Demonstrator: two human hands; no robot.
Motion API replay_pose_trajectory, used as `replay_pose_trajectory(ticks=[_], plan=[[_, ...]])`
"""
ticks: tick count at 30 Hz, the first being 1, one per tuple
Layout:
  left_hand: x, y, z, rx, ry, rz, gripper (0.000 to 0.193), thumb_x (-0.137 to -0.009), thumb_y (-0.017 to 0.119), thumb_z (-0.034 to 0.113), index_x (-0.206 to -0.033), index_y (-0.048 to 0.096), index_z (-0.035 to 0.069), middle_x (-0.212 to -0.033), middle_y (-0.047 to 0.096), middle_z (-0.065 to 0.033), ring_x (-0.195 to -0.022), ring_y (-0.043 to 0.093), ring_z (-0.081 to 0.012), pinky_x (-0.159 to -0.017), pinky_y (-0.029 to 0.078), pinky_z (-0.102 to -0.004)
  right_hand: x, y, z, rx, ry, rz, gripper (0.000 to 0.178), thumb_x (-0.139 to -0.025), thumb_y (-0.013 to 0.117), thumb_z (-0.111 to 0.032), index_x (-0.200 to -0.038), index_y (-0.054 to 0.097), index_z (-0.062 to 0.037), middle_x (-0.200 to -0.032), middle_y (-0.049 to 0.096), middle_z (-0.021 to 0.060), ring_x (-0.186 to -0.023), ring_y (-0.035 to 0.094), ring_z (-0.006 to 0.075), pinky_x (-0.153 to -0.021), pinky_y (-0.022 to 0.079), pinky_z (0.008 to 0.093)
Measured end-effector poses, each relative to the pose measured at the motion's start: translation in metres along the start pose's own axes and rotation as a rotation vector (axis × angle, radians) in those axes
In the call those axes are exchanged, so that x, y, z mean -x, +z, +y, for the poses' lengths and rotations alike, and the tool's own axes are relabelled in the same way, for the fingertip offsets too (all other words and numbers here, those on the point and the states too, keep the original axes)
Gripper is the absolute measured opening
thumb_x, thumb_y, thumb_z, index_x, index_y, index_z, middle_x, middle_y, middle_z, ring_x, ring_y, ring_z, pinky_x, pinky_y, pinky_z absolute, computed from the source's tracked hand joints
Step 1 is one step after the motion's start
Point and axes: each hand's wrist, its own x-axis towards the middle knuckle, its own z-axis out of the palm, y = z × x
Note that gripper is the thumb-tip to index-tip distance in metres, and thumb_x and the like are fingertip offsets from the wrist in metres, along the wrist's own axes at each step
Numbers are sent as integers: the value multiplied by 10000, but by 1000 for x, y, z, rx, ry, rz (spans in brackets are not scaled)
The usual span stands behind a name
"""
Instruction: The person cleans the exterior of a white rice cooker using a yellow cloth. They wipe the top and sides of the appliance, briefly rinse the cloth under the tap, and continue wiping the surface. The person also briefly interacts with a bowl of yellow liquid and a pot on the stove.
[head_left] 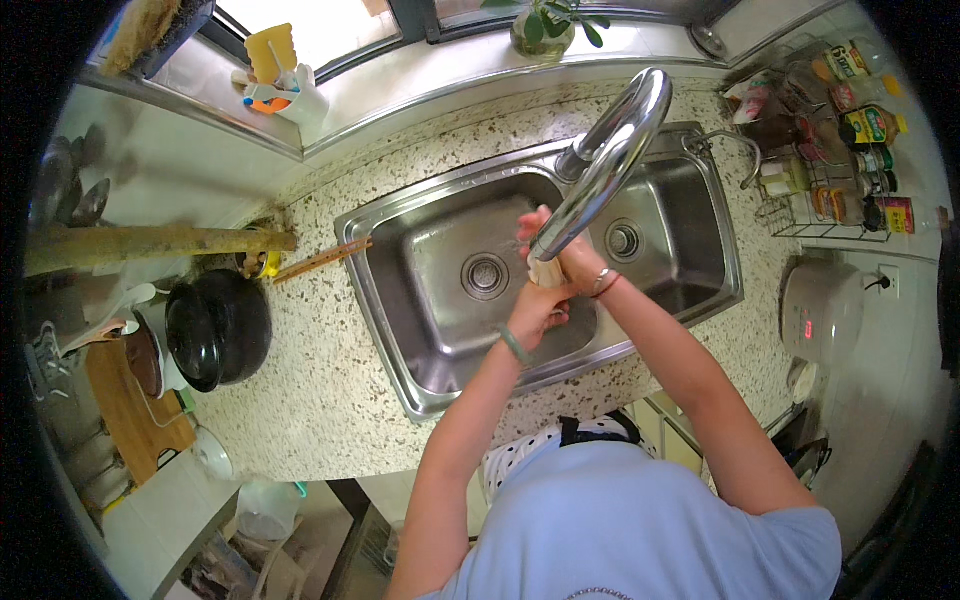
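Under the spout of the chrome faucet (pixel 610 160), both my hands are together over the large left basin of the steel sink (pixel 425 275). My left hand (pixel 541 312), below a green bangle, is closed round the lower end of a pale, long, rounded thing (pixel 546 273); its kind does not show. My right hand (pixel 580 264), with a bracelet and a red cord at the wrist, curls about the upper part of it. The spout hides the middle of this hand, and its fingertips show left of the spout. Whether water is running I cannot tell.
Wooden chopsticks (pixel 322 260) lie over the sink's left rim. A black pot (pixel 228 325) and a wooden cutting board (pixel 125 410) stand at left. A wire rack (pixel 830 232) of bottles and jars and a white appliance (pixel 820 308) are at right. A plant vase (pixel 543 38) sits behind.
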Motion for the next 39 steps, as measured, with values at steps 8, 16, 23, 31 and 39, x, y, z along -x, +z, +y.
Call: replay_pose_trajectory(ticks=[8, 16, 23, 31, 39], plan=[[23, 17, 12, 34, -88, -190, 242, -823, 716, 271, -966, 572, 139, -753, 526, 71, -639, 499, -29, -541, 421, -195, 0, -61, -91, 257, -725, 557, 504, -973, 474, -343, -1375, 407, -46, -1362, 466, 93, -1200, 458, 155, -947, 398, 283], [30, 25, 17, 238, -153, -313, 188, -859, 653, 286, -933, 557, 143, -711, 500, 54, -597, 470, -53, -501, 387, -203, 28, -49, -75, 118, -661, 392, 558, -927, 576, -273, -1390, 370, -40, -1284, 512, 82, -1136, 507, 147, -914, 425, 294], [43, 18, 21, 354, -283, -611, 181, -890, 585, 283, -821, 497, 141, -598, 356, 59, -485, 298, -58, -418, 242, -214, 86, 2, -28, -325, 200, -582, 519, -971, 427, -414, -1348, 410, -58, -1183, 574, 128, -1021, 599, 219, -886, 492, 355], [27, 4, -1, -265, 127, -113, 174, -817, 640, 212, -773, 536, 80, -577, 466, 24, -498, 430, -133, -459, 338, -286, 63, 23, -26, 11, 70, -366, 341, -982, 452, -340, -786, 501, -66, -582, 500, 10, -536, 518, 128, -526, 438, 268], [8, -2, -24, -798, 551, 380, 252, -796, 640, 205, -897, 596, -22, -780, 647, -221, -799, 653, -348, -656, 478, -416, 35, 34, 18, 313, -85, 43, 457, -937, 483, -392, -663, 512, -27, -586, 555, 73, -497, 518, 150, -494, 415, 309]])
